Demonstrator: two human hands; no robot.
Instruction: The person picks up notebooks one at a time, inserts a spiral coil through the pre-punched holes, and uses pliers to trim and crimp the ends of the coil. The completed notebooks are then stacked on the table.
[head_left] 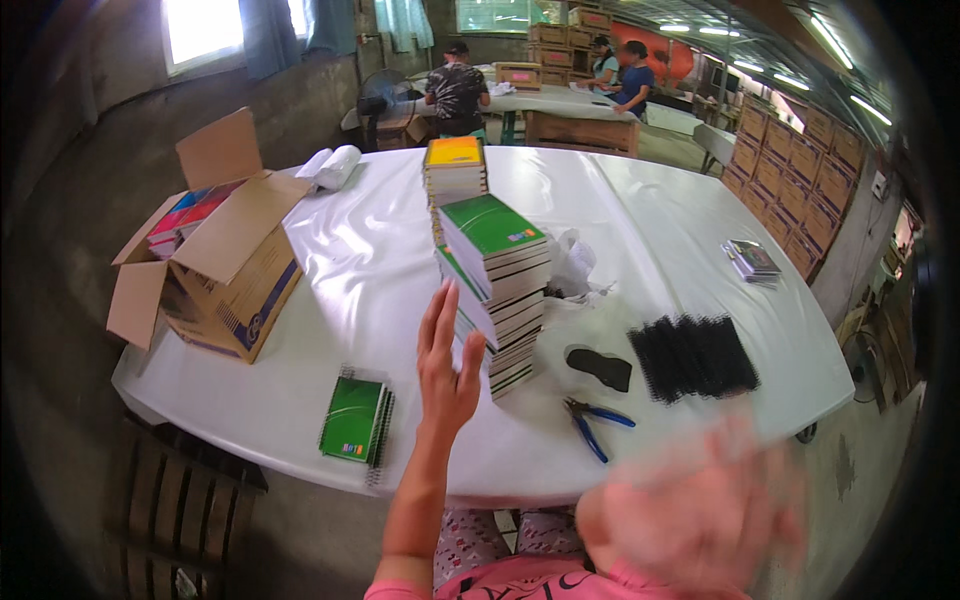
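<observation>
White sheeting covers our counter [270, 400], where the green notebook stack [515, 300] stands, hiding part of the yellow-topped stack [457, 165] behind it and of a crumpled plastic bag [572, 262] to its right. Our left hand [448, 375] is raised at the green stack's left side, thumb spread from the straightened fingers; we cannot tell whether they touch it. Our right hand [700, 500], nearer us and right of the stack, is so blurred that we cannot tell how its fingers stand. Left of the stack, flaps partly hide books [190, 217] inside an open carton [225, 310]. Small coloured lettering marks the stack's top cover; dark print runs along the carton's side.
</observation>
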